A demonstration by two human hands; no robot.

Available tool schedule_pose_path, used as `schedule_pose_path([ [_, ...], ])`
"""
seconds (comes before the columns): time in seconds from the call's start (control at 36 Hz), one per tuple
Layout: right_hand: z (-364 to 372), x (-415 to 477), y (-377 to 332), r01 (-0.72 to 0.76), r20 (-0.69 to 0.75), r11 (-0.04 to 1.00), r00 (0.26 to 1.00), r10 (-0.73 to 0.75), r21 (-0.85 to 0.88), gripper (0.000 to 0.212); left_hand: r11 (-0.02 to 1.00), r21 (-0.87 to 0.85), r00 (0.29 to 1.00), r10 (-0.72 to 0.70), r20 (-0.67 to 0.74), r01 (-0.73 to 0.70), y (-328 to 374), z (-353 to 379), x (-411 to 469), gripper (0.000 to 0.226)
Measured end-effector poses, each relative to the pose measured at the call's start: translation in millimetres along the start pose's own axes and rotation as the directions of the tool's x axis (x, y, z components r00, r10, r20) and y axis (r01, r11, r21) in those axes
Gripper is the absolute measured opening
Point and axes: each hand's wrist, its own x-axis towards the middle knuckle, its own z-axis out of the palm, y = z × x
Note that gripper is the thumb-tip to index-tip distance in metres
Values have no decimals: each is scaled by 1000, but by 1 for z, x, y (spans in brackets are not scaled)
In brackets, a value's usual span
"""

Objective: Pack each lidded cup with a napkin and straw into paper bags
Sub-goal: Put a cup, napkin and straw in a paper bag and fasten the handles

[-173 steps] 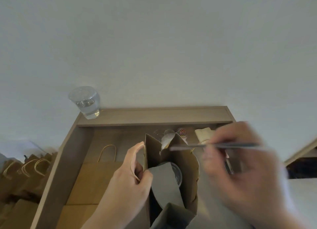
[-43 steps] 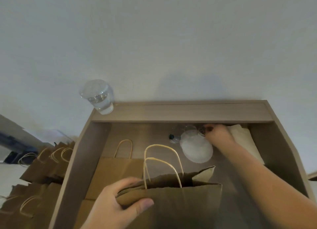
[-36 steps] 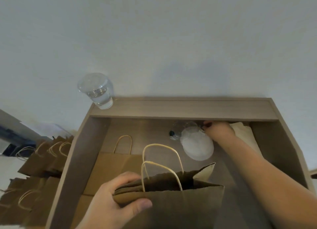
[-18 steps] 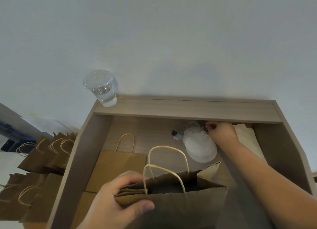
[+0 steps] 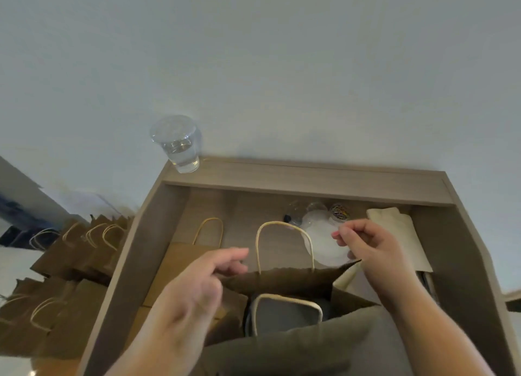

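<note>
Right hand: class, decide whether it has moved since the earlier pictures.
Yes. The right hand pulled back from the wooden back ledge toward the open bag.

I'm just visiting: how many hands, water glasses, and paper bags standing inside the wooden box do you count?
Hands: 2 (left hand, right hand)
Water glasses: 1
Standing paper bags in the box: 1
Total: 4

Packing station (shop or home unclear), white wall (image 5: 282,65), wooden crate (image 5: 296,179) of supplies, rows of paper bags (image 5: 73,251)
</note>
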Motion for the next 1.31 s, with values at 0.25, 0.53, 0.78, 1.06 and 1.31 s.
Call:
schedule_pose_path([
  [0.25,0,-74,-120,363,182,919,904,-388,155,6,979,87,957,201,-211,-186,59,7,5,13],
  [0.53,21,-98,-116,410,205,895,874,-441,177,16,976,-21,976,217,-17,-217,87,13,-1,16],
  [0.78,12,-106,-113,543,226,837,809,-543,64,13,966,-250,969,118,218,-62,91,14,2,27],
  [1.06,-22,-60,-91,424,-42,871,894,-447,-250,6,938,337,993,45,107,-78,67,-16,-8,119],
  [1.31,2,-20,-88,297,412,808,908,-73,-509,7,797,600,958,-114,262,-69,43,21,-1,125],
])
